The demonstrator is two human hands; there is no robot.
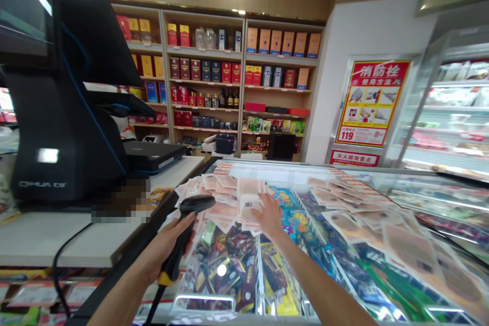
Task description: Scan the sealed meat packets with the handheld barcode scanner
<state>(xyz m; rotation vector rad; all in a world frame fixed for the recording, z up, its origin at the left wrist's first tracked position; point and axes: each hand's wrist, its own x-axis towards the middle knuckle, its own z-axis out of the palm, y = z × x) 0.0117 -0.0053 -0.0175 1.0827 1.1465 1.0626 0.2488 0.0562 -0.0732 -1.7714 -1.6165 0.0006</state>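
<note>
My left hand (168, 242) is wrapped round the handle of a black-and-yellow barcode scanner (196, 204). The scanner's head points up and to the right, and its cable hangs down below the grip. To the right, my right hand (269, 214) has its thumb and fingers closed at the right edge of a flat, clear packet (248, 205) with a small barcode label. Several similar pale packets (219, 183) lie spread and overlapping on the glass freezer lid (214, 310), behind the scanner. What is inside the packets is hard to make out.
Under the glass are colourful bagged frozen goods (225, 260) in wire baskets. More flat packets (405, 244) cover the right side of the lid. A checkout terminal (64, 112) stands on the white counter (76, 244) at left. Shelves of boxes (206, 69) line the back wall.
</note>
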